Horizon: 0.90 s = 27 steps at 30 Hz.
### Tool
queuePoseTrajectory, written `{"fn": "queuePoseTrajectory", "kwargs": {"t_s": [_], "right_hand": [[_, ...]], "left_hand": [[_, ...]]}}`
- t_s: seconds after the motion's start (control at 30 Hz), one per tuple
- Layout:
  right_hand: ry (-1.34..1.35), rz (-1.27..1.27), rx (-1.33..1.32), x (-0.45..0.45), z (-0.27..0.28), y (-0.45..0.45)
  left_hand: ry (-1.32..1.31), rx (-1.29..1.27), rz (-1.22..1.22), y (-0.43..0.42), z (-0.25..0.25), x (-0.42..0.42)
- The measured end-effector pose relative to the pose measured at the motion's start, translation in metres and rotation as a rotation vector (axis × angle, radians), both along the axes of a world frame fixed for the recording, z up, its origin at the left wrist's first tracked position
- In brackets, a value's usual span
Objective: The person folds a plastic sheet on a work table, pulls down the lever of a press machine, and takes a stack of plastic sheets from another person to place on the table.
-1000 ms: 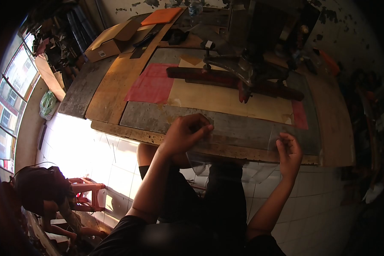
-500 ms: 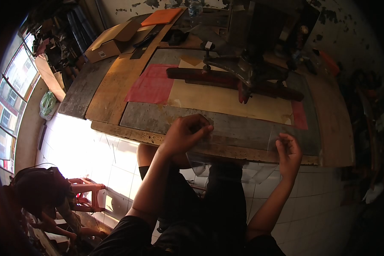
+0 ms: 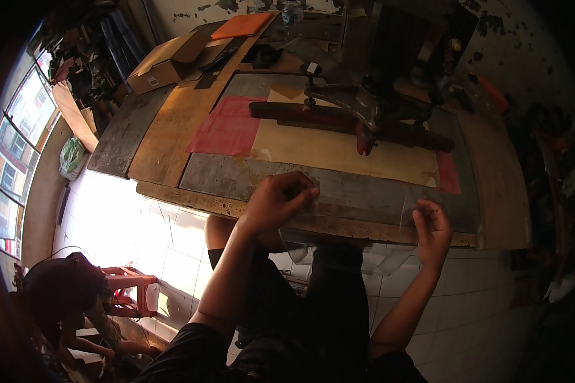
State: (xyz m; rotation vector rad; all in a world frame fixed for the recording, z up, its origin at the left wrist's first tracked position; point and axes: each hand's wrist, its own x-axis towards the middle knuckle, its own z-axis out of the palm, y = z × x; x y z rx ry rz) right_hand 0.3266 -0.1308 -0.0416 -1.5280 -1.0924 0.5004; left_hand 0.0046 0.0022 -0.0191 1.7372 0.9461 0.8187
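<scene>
Between my hands hangs a clear plastic sheet, over the table's front edge and above my lap. My left hand pinches its left upper corner, fingers curled to the thumb. At its right side my right hand holds the edge between thumb and fingertips. Beyond the sheet, a long cream sheet lies on a grey board, with red pieces at its ends. A dark red metal bar of a machine stands over the cream sheet.
A cardboard box and an orange folder sit at the back left of the table. At the lower left a co-worker bends beside a red stool. A water bottle stands at the back.
The co-worker's head and arms at the lower left have shifted slightly. My hands and the clear sheet have stayed almost still.
</scene>
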Motion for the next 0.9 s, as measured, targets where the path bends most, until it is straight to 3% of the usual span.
{"fn": "queuePoseTrajectory", "kwargs": {"t_s": [0.9], "right_hand": [[0.011,0.008,0.008,0.0006,-0.0011,0.0001]], "left_hand": [[0.017,0.013,0.008,0.0001,0.0014,0.0002]]}}
